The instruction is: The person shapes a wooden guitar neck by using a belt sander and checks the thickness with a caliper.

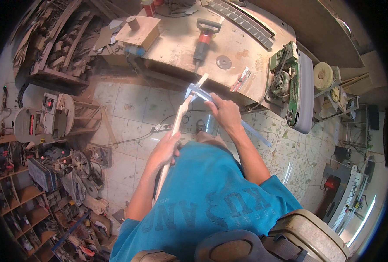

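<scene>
My left hand (pixel 166 149) grips a long pale wooden strip (pixel 179 118) near its middle, holding it upright against my blue shirt. The strip's top end points toward the workbench. My right hand (pixel 223 112) holds a metal caliper (pixel 199 92) whose jaws close around the strip near its top. The caliper's long beam (pixel 256 133) runs down to the right behind my right wrist.
A dusty workbench (pixel 181 48) ahead carries a red power tool (pixel 202 41), a metal disc (pixel 223 62) and a small clamp (pixel 241 80). A belt sander (pixel 292 87) stands at its right. A band saw (pixel 43 118) and cluttered shelves fill the left. Cables cross the tiled floor (pixel 124 105).
</scene>
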`<state>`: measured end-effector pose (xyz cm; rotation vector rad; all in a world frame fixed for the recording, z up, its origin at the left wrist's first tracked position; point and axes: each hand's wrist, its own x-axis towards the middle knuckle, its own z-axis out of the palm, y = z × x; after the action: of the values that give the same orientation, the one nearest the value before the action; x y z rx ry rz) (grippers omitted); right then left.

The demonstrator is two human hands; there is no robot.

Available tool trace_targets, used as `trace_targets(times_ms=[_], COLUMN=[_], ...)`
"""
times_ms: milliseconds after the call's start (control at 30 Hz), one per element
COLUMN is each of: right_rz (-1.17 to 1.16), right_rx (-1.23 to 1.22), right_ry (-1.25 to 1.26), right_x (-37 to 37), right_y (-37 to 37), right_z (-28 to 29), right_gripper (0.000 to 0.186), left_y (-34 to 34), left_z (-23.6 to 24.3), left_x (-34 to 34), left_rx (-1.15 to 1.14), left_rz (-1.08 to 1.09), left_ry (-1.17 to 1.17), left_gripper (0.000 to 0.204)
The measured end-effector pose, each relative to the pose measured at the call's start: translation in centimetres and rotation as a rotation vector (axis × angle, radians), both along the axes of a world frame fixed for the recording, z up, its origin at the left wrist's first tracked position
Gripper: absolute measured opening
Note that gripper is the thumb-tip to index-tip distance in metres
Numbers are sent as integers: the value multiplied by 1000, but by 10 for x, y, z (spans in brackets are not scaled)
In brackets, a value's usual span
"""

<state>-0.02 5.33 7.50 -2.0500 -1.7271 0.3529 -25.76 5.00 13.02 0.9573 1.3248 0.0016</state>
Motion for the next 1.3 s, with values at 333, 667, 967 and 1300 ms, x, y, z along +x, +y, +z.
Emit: trace_targets(times_ms=[333, 667, 967, 1300], right_rz=[-11, -17, -313, -738], right_rx=[-1, 0, 191, -155], right_ry=[14, 25, 387, 274], right_x=[12, 28, 82, 239], right_y=[3, 13, 59, 172], right_z=[-7, -16, -58, -239], right_gripper=[38, 39, 34, 29], left_y=[1, 9, 26, 74], left_z=[-1, -11, -38, -41], left_x=[14, 27, 29, 22], left_rx=[-38, -54, -151, 191], left_rz=[100, 119, 273, 150], left_ry=[-1, -13, -148, -169], left_gripper=[40, 42, 49, 65])
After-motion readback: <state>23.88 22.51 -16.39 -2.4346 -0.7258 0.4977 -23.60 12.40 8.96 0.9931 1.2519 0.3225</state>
